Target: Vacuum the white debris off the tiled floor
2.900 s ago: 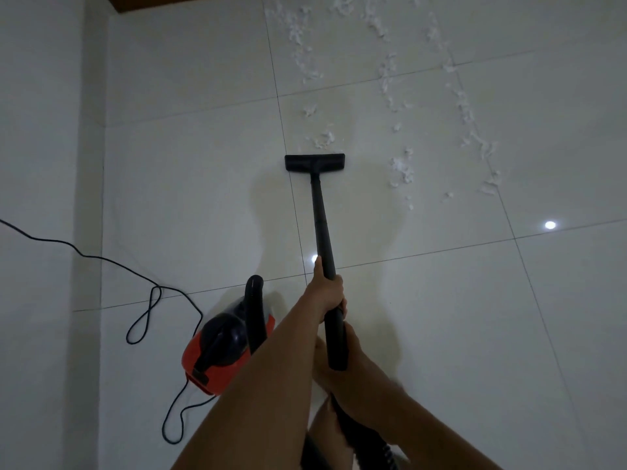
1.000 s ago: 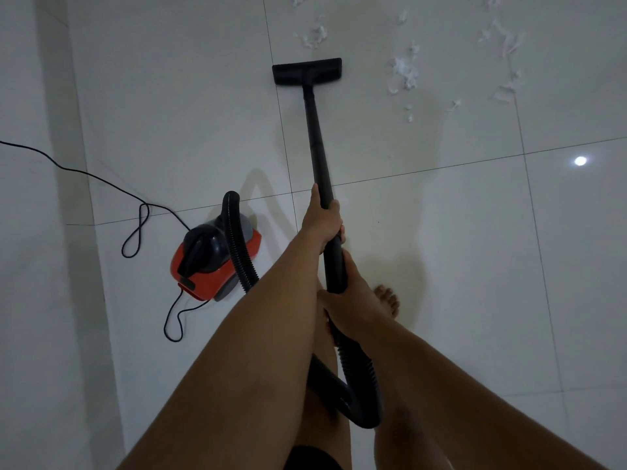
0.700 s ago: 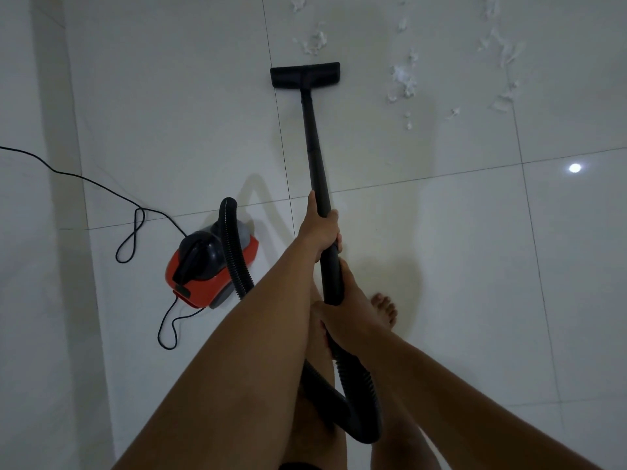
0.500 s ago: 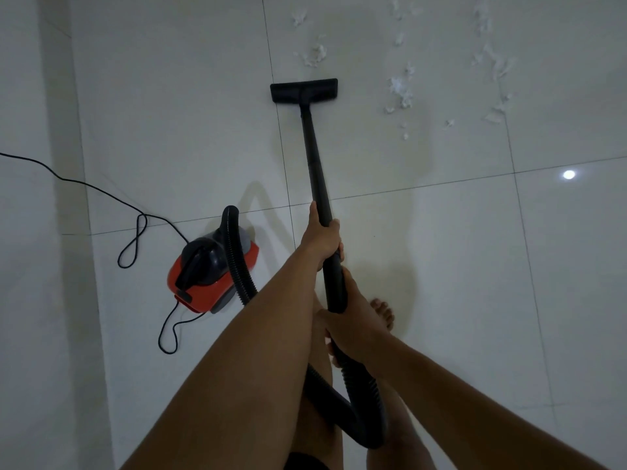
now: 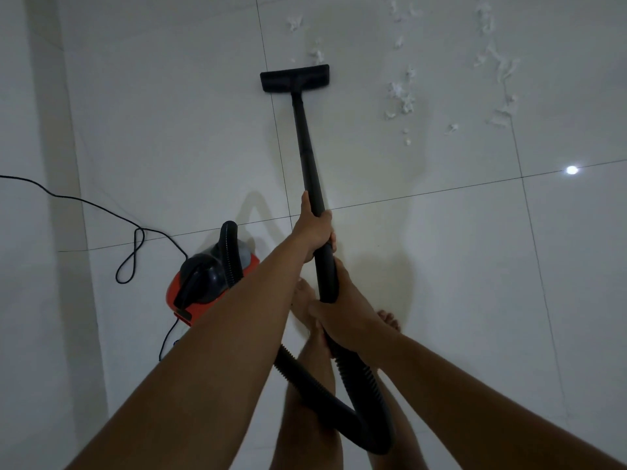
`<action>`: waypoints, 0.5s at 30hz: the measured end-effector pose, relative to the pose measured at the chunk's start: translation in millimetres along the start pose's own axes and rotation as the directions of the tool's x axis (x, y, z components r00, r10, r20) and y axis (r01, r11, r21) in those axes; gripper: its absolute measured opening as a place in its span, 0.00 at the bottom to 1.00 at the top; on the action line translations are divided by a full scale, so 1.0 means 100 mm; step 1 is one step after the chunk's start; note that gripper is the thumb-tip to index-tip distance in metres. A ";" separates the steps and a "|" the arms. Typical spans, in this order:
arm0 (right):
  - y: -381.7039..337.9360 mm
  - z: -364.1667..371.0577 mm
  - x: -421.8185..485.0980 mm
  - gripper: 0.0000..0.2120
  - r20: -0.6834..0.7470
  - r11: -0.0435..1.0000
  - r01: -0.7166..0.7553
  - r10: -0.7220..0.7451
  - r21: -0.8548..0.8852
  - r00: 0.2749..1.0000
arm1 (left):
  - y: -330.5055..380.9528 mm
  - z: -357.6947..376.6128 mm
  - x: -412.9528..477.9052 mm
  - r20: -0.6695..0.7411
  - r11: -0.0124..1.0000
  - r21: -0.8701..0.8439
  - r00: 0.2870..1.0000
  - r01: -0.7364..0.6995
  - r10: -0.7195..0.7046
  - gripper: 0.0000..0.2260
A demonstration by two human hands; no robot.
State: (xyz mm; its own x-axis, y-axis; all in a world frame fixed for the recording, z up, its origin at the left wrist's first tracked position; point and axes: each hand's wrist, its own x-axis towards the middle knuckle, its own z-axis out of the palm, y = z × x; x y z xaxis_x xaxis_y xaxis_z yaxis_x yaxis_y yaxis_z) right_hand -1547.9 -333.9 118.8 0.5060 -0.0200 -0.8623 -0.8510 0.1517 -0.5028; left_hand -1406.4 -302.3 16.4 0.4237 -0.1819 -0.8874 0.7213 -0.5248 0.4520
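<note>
Item: long black rigid vacuum wand (image 5: pixel 307 144), gripped by the left hand (image 5: pixel 314 228) on the shaft and by the right hand (image 5: pixel 342 317) closed round its lower end, where the black ribbed hose (image 5: pixel 359 395) joins. Flat black floor nozzle (image 5: pixel 294 78) is set far ahead of both hands. Fluffy white debris (image 5: pixel 402 96) is scattered beyond and right of the nozzle. Red-and-black canister vacuum (image 5: pixel 207 283) is placed left of the hands. Glossy pale tiled floor (image 5: pixel 475 266) near the hands is seen bare; progress is judged partial, with several trails left.
</note>
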 end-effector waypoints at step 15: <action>-0.05 0.01 0.14 0.28 -0.063 0.998 0.015 -0.012 0.054 0.998 | 0.05 0.01 0.11 -0.037 0.998 0.014 0.998 -0.055 0.056 0.31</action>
State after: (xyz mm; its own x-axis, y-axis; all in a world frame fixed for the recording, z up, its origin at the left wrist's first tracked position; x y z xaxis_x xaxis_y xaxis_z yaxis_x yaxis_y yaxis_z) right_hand -1536.5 -334.2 108.7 0.5061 -0.0841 -0.8584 -0.8344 0.2041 -0.5119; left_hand -1398.9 -307.3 9.1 0.4831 -0.1800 -0.8569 0.6891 -0.5257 0.4989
